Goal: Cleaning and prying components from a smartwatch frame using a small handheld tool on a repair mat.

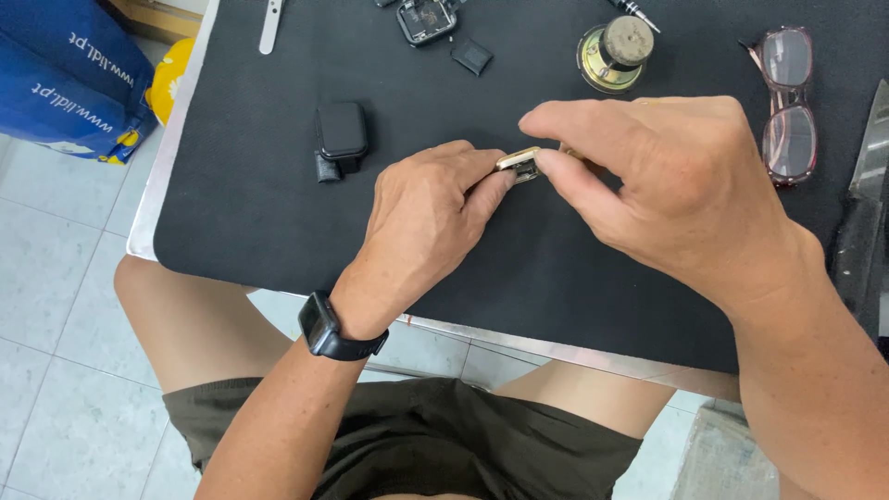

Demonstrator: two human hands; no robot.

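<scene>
Both hands meet over a black mat [259,213] on a metal-edged table. My left hand [421,227], with a black watch on its wrist, pinches a small gold-coloured metal watch case [519,164] from the left. My right hand [657,185] grips the same case from the right with thumb and fingertips. Most of the case is hidden between the fingers.
A black square watch body [340,137] lies left of the hands. At the mat's far edge are an opened black watch case [426,20], a small black part [471,56], a round brass-coloured speaker-like piece [614,54], a screwdriver tip [634,13] and metal tweezers [270,25]. Glasses [789,102] lie right. A blue bag [69,79] stands on the floor.
</scene>
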